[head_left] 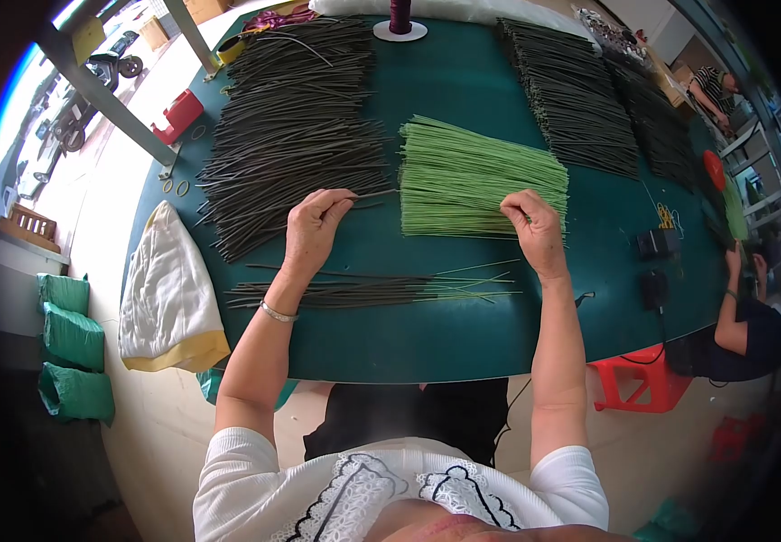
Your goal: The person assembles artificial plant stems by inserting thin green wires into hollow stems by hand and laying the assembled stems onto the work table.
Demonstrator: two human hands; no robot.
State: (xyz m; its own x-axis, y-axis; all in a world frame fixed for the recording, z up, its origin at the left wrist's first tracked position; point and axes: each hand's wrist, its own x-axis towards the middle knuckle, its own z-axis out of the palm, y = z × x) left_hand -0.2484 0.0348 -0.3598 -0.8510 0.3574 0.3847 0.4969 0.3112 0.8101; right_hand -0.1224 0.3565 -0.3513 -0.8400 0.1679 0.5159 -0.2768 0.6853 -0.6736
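Pinched in the left hand (312, 226), left of centre, one thin dark stick (374, 193), pointing right toward the pile of green sticks (472, 176) at centre. Narrow grip in the right hand (540, 233), over that pile's lower right; cannot tell whether holding a stick. Just below, a loose row of green-ended sticks (345, 294) on the counter (390, 348). Upper left, a big dark pile (296, 140); far left, a white cloth (167, 285); top centre, a spool (399, 18).
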